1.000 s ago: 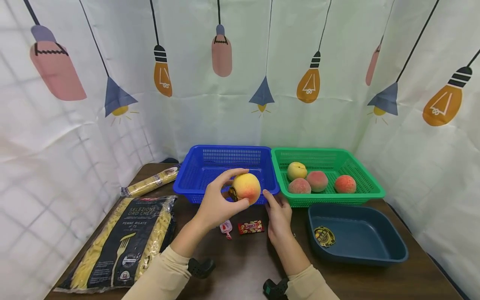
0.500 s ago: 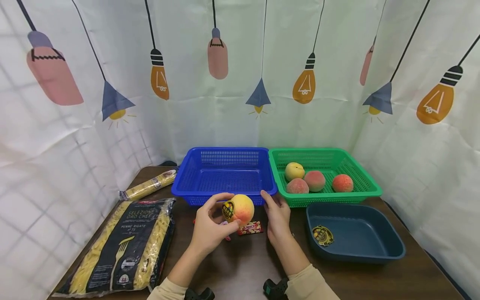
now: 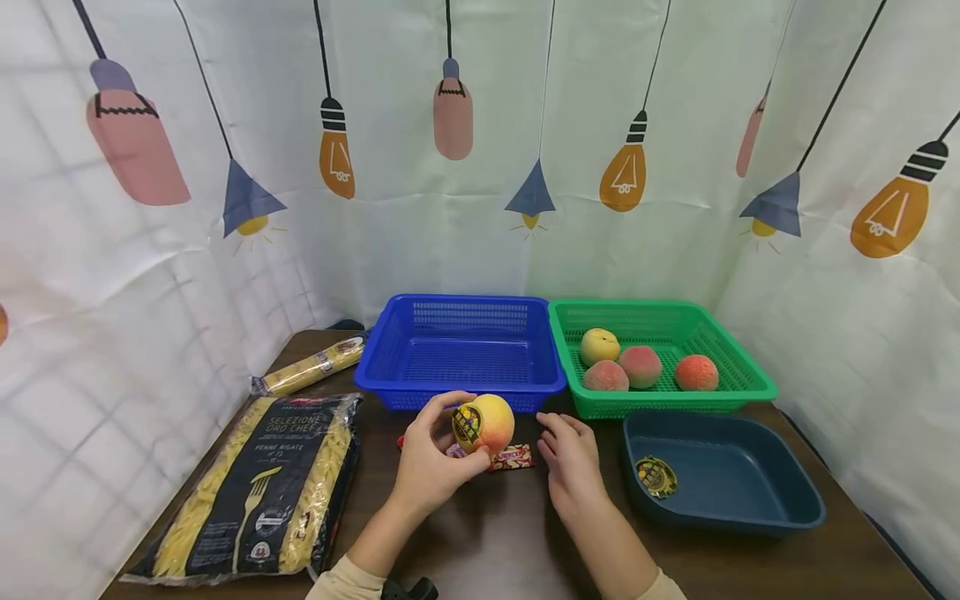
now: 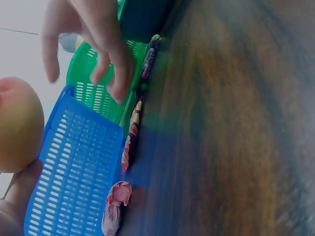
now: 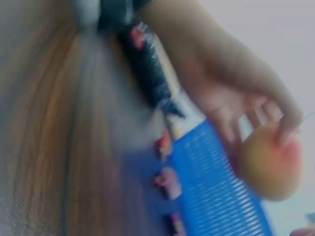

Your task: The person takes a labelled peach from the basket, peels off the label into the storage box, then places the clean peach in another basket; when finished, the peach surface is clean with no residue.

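Observation:
My left hand (image 3: 429, 473) holds a yellow-and-red peach (image 3: 498, 423) between thumb and fingers, above the table in front of the blue basket. A round black-and-gold sticker (image 3: 467, 427) shows on the side of the peach facing that hand. To the right of the peach, my right hand (image 3: 577, 467) is raised with relaxed fingers and nothing in it. Below the peach lies a red-wrapped candy bar (image 3: 514, 457), partly covered by the left hand and fruit. A pink wrapped candy (image 4: 112, 209) appears on the table in the left wrist view.
The blue mesh basket (image 3: 459, 400) stands at the back, beside a green basket (image 3: 667, 406) with several peaches (image 3: 641, 367). At right is a dark blue tray (image 3: 750, 521) containing a similar round sticker (image 3: 656, 477). Penne (image 3: 255, 492) and long pasta (image 3: 311, 369) packs lie left.
My left hand has lowered the peach from over the blue basket's front edge toward me, turning its sticker into view. My right hand has come away from the basket rim.

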Demonstrator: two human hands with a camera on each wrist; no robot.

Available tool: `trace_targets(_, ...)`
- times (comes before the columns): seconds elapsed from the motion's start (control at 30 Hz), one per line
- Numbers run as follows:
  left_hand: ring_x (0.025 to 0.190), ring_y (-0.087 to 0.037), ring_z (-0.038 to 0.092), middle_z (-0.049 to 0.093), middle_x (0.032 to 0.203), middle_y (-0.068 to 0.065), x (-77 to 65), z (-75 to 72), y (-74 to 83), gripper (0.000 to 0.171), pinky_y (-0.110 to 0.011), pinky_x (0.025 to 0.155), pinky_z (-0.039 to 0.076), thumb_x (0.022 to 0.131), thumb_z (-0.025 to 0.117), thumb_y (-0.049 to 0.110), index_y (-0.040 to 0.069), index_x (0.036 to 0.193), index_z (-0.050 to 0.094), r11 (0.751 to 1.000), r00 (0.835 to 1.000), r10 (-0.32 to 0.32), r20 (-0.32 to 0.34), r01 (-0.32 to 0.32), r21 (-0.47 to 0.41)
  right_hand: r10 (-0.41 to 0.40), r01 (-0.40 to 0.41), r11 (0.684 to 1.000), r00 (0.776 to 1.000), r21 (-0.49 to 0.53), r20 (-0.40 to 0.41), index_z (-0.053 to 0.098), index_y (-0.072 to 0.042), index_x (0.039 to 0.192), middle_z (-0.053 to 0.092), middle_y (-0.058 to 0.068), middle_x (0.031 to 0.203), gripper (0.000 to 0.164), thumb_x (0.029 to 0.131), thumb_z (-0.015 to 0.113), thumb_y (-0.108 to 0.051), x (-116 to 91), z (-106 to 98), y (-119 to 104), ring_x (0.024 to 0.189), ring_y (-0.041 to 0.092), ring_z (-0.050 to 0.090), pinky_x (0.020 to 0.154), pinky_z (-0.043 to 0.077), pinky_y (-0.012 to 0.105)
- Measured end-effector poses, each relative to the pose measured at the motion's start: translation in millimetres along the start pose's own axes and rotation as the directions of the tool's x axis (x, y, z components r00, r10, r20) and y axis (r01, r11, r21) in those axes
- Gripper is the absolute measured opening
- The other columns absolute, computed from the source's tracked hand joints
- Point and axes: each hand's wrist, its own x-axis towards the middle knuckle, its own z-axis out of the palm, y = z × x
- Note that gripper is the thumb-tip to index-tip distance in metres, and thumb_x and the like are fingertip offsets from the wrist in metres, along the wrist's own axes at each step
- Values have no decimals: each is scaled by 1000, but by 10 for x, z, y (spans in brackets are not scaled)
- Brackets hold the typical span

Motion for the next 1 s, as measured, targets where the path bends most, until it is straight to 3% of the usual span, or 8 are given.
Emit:
trace_targets(0.1, 103, -22, 78, 71, 134, -11, -5, 33, 2, 72, -38, 83, 69, 76, 91, 0, 23, 140, 68, 999, 999, 30, 14, -31, 40, -43, 45, 997, 999, -59, 33, 48, -3, 135, 55, 11, 136, 40, 107, 71, -20, -153, -56, -143, 126, 29, 59, 114, 53, 43)
trace_targets(0.2, 112, -18, 75, 72, 137, -3, -5, 57, 11, 74, -35, 89, 68, 74, 94, 3, 24, 141, 69, 988, 995, 92, 27, -95, 122, -234, 272, 933, 956, -235, 179, 61, -7, 120, 65, 3, 116, 20, 107, 73, -17, -234, -114, -294, 108, 19, 68, 100, 58, 31)
trace_targets(0.27, 118, -17, 71, 71, 139, 2, -5, 75, 24, 78, -33, 93, 67, 73, 96, 5, 25, 143, 68, 976, 990, 134, 39, -139, 166, -403, 517, 775, 847, -362, 347, 69, -14, 115, 68, -2, 114, 13, 105, 77, -16, -257, -158, -374, 108, 16, 69, 97, 59, 29)
trace_targets(0.4, 127, -18, 66, 69, 144, 0, -19, 94, 59, 90, -33, 97, 67, 71, 97, 5, 27, 150, 62, 962, 983, 170, 71, -181, 204, -531, 821, 362, 571, -441, 626, 74, -25, 121, 66, -9, 129, 23, 101, 83, -20, -278, -195, -456, 127, 13, 60, 107, 56, 40)
trace_targets(0.47, 128, -17, 64, 68, 145, -1, -37, 95, 65, 95, -34, 99, 66, 69, 96, 4, 26, 154, 60, 952, 979, 188, 85, -203, 231, -496, 855, 263, 518, -448, 697, 73, -26, 131, 62, -12, 139, 34, 100, 84, -22, -274, -189, -450, 135, 12, 52, 110, 55, 47)
trace_targets(0.57, 129, -16, 60, 68, 145, 2, -64, 104, 60, 101, -36, 101, 65, 67, 95, 1, 24, 158, 56, 934, 969, 218, 114, -241, 262, -433, 872, 219, 489, -438, 757, 69, -26, 144, 58, -12, 147, 48, 99, 85, -23, -257, -197, -406, 141, 13, 45, 110, 55, 51)
trace_targets(0.73, 130, -16, 65, 65, 149, 4, -87, 126, 77, 103, -35, 101, 63, 71, 93, 4, 23, 162, 48, 924, 960, 239, 147, -272, 270, -391, 886, 198, 464, -420, 795, 66, -31, 151, 58, -12, 149, 55, 99, 83, -20, -260, -228, -353, 143, 13, 43, 107, 57, 47)
trace_targets(1.0, 130, -17, 68, 67, 150, 5, -95, 92, 99, 104, -36, 103, 62, 73, 94, 6, 30, 161, 44, 912, 955, 259, 147, -292, 290, -413, 901, 190, 434, -390, 801, 74, -34, 134, 63, -13, 141, 44, 96, 86, -15, -251, -191, -348, 138, 14, 49, 105, 57, 45)
